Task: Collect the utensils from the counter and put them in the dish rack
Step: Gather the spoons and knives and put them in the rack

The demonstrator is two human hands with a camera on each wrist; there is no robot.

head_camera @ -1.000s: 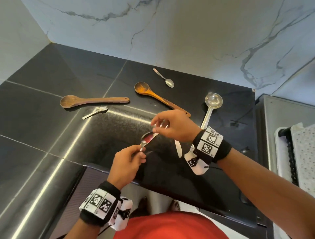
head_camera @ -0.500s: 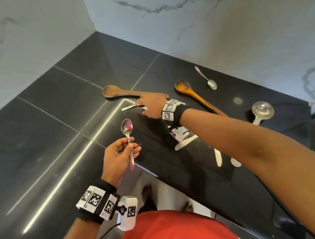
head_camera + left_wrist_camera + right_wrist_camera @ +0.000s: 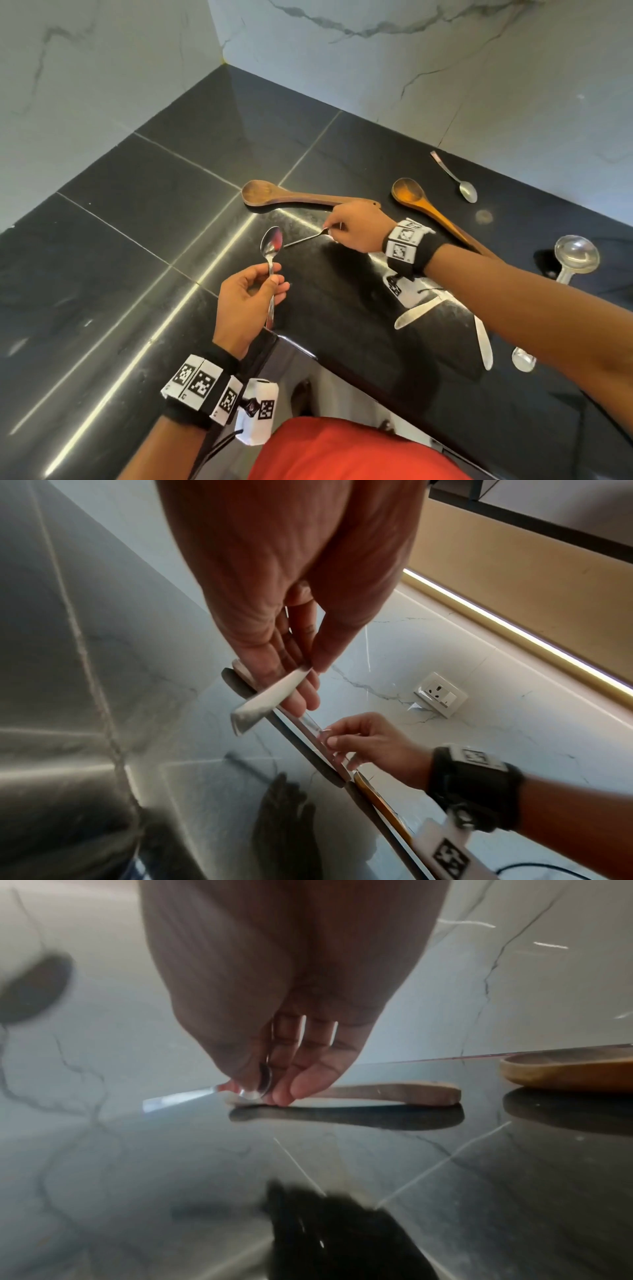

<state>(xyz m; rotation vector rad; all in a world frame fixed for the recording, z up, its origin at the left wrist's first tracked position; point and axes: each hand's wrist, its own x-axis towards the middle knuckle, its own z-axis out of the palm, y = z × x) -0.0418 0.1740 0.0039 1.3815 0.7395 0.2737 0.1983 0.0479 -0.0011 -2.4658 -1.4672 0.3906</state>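
Note:
My left hand (image 3: 274, 281) grips the handle of a steel spoon (image 3: 272, 243), bowl up, above the black counter's front edge; the handle end (image 3: 267, 699) sticks out past my fingers. My right hand (image 3: 330, 231) pinches the bowl end of a small teaspoon (image 3: 305, 238) just in front of the dark wooden spoon (image 3: 291, 197). Its thin handle (image 3: 178, 1096) points left, low over the counter. The right fingertips (image 3: 294, 1091) touch the counter. The dish rack is out of view.
A lighter wooden spoon (image 3: 421, 205), a teaspoon (image 3: 459, 181) by the marble wall, a steel ladle (image 3: 575, 255), two knives (image 3: 418, 313) (image 3: 483, 342) and another spoon (image 3: 523, 358) lie on the counter (image 3: 137, 240) under and right of my right arm.
My right hand left the spoon with the left hand, reached out to the small teaspoon by the dark wooden spoon and pinched it. The left hand turned its spoon upright.

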